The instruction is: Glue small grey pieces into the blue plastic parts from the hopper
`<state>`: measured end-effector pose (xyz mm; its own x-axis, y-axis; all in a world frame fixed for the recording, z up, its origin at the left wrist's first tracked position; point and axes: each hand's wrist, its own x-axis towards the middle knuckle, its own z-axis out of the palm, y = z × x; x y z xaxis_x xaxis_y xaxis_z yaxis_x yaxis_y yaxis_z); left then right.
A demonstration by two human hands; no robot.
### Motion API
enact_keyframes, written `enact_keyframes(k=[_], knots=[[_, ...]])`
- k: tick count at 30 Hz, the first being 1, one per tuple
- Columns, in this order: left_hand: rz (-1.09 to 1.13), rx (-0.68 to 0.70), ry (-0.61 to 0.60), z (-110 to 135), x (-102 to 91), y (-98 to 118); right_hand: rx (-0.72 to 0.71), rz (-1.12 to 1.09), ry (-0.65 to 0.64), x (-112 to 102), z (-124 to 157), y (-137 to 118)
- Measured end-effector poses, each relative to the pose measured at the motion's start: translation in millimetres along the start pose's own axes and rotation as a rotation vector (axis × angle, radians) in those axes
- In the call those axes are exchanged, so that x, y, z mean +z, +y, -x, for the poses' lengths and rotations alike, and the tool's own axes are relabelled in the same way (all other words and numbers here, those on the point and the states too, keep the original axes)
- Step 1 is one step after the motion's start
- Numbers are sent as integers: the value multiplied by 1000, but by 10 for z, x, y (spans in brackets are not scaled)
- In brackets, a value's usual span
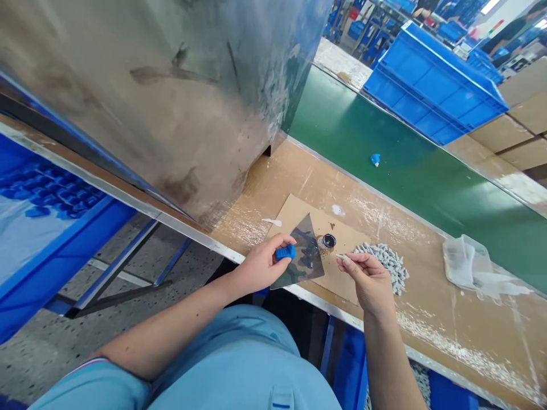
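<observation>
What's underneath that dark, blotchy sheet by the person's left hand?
Cardboard shows past the upper and right edges of the dark sheet. Anything else beneath is covered, and the left hand, pinching a blue piece, hides part of the sheet itself.

Brown bench (423, 256) is running diagonally alongside a green strip (427, 191), which is reflecting light in pale patches. Scuffed panel (183, 125) is filling the upper left, while speckled grey floor (38, 364) is showing around a frame (113, 269) at lower left. Beyond the strip, blue crate (436, 85) is sitting beside cardboard boxes (519, 136); a lamp (489, 6) is glowing at upper right.
</observation>
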<state>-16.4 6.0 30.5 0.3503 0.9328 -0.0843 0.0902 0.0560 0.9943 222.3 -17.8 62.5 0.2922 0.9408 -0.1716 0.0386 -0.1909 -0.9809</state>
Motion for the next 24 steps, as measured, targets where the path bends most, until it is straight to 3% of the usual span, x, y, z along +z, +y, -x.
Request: enact_keyframes(k=[4,7,14,24], knots=[[-172,19,-48,-9,-48,68,25,-7,-4,-6,-18,7],[-101,25,-85,3,-10,55,46,-12,5,-8,-20,13],[35,110,-23,55,157,-106,14,44,43,6,-26,50],[57,108,-45,36,93,-45,-123,161,31,23,-32,-44]])
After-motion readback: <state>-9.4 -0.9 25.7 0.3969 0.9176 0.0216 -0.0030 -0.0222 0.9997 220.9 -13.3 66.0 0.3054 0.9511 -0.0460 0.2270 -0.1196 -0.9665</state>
